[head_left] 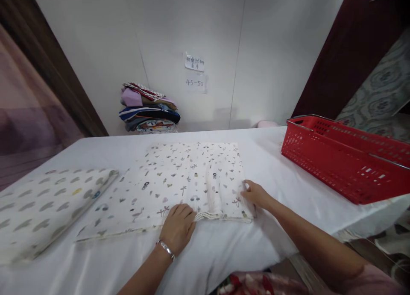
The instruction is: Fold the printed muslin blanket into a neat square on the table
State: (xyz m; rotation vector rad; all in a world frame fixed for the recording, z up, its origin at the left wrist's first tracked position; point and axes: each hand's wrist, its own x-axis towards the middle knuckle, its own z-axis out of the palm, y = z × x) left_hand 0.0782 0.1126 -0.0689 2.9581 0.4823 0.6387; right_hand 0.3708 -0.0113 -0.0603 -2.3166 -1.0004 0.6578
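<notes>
A white cloth [173, 175] printed with small palms, birds and rainbows lies spread on the table, with several layers showing at its front edge. My left hand [178, 227], with a silver bracelet at the wrist, rests on the cloth's front edge near the middle, its fingers bent and close together. At the cloth's right edge, my right hand [254, 194] pinches the fabric between thumb and fingers. To the left lies another folded white cloth [48, 205] with grey-green shapes.
A red plastic basket [339, 158] stands at the right end of the white-covered table [262, 154]. Folded fabrics [149, 111] are stacked by the back wall, where two paper notes [195, 75] hang. A curtain hangs at the left.
</notes>
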